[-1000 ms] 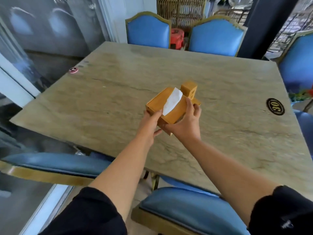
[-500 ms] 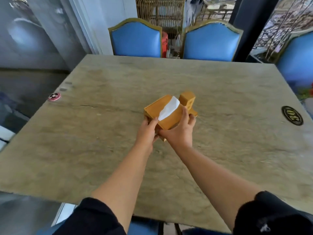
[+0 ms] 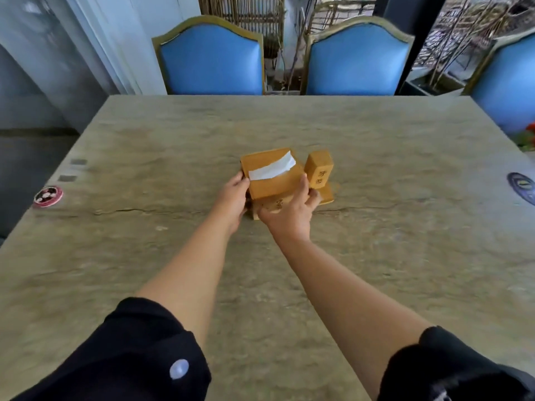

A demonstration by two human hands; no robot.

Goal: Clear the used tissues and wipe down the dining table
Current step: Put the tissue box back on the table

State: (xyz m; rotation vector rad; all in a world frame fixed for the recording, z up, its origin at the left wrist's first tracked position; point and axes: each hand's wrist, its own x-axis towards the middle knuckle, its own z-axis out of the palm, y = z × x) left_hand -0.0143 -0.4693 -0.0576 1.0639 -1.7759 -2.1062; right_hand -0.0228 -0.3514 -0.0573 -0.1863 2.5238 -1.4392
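Observation:
A wooden tissue box (image 3: 272, 180) with a white tissue (image 3: 272, 170) sticking out of its top stands near the middle of the stone dining table (image 3: 376, 241). A small upright wooden block (image 3: 319, 169) with dark characters shares its wooden base, on the right. My left hand (image 3: 234, 198) grips the box's left end. My right hand (image 3: 289, 212) holds its right front corner, thumb up along the box's side. No loose used tissues are in view.
Two blue chairs (image 3: 212, 57) (image 3: 357, 57) stand at the far edge and a third (image 3: 509, 82) at the right. A round red-and-white sticker (image 3: 47, 196) marks the left edge, a dark oval number badge (image 3: 522, 188) the right edge.
Both hands kept hold of the tissue box and carried it further onto the table, turning it so its long side faces me. The view has moved forward over the table.

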